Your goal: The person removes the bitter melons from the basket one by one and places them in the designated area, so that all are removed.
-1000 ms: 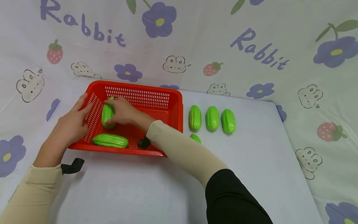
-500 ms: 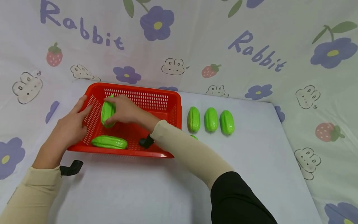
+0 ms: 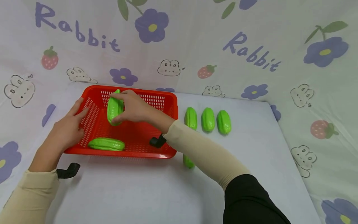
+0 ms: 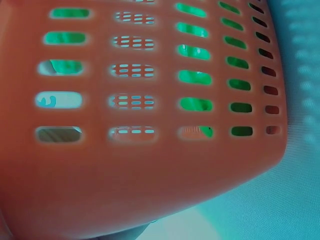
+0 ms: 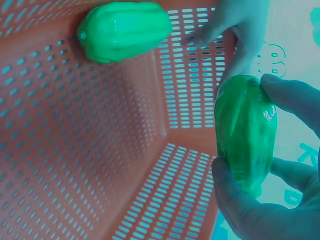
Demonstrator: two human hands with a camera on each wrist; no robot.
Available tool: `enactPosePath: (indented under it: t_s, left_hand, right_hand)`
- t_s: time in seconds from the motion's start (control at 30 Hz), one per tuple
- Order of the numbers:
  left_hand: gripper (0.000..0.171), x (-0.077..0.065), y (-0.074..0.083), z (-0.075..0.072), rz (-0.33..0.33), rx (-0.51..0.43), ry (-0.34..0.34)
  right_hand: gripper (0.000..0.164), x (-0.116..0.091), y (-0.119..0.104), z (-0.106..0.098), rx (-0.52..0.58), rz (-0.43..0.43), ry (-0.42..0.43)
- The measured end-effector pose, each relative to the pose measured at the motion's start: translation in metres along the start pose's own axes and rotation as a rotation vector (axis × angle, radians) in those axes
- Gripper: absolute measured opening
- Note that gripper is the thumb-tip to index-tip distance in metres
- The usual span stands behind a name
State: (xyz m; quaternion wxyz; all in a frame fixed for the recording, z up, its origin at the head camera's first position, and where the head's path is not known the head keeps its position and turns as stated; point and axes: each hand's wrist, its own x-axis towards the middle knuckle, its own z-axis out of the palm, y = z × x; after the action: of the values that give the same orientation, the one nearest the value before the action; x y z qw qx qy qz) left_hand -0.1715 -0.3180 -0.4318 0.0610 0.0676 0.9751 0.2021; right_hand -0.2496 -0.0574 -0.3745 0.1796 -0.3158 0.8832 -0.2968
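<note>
A red plastic basket with slotted walls stands on the white table. At its left end, my left hand holds the rim, some fingers over the inner side. My right hand pinches a glossy green ribbed gourd between thumb and fingers, upright and raised inside the basket's left part. In the right wrist view, the held gourd is apart from the basket floor. Another green gourd lies sideways along the basket's near wall. The left wrist view shows mostly the basket wall, with green through its slots.
To the basket's right, three green gourds stand in a row on the table. Nearer, one more gourd shows partly beneath my right sleeve. A patterned cloth hangs behind the table.
My right hand has lifted the gourd and shifted slightly right with it. The forearm has moved right, uncovering part of a near gourd on the table. My left hand stays on the rim.
</note>
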Motion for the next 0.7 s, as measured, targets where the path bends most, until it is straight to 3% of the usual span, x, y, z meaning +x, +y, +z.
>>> enactPosePath:
  t_s: [0.7]
  left_hand:
    - [0.089, -0.001, -0.001, 0.000, 0.004, -0.019, 0.004]
  right_hand:
    - [0.095, -0.044, 0.019, -0.023, 0.101, -0.033, 0.088]
